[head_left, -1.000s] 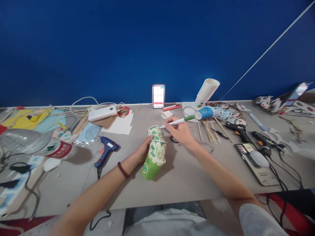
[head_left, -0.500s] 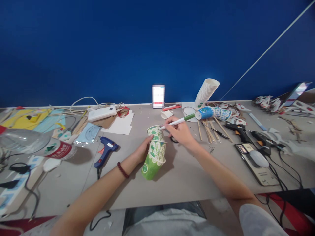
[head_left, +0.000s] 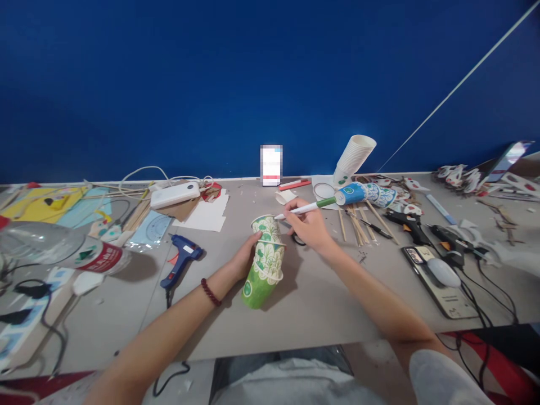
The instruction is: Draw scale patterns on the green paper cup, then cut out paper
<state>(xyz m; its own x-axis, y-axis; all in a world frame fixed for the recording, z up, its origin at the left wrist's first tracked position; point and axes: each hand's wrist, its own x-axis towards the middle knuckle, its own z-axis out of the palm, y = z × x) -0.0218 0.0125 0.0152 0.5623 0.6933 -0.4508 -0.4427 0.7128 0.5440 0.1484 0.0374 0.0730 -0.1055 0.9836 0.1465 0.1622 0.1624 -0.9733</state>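
My left hand (head_left: 246, 254) is closed on the left side of a stack of paper cups (head_left: 268, 260), printed green and white with a solid green bottom part. The stack lies tilted over the table, its rim end pointing away from me. Pinched in my right hand (head_left: 306, 224) is a white marker pen (head_left: 304, 208) with a green end. Its tip is close to the rim of the top cup; whether it touches cannot be made out. My left fingertips are partly hidden behind the cups.
A blue glue gun (head_left: 182, 260) lies left of my hands, near a plastic bottle (head_left: 63, 246) and a power strip (head_left: 40, 315). White cups (head_left: 355, 158), blue cups (head_left: 353, 193), wooden sticks (head_left: 358, 226), black glue guns (head_left: 449, 242) and a phone with a mouse (head_left: 442, 273) lie right. A lit screen (head_left: 271, 165) stands behind.
The marker tip has shifted slightly left and up toward the rim of the top cup. The cup stack has tilted very slightly; both hands keep their hold.
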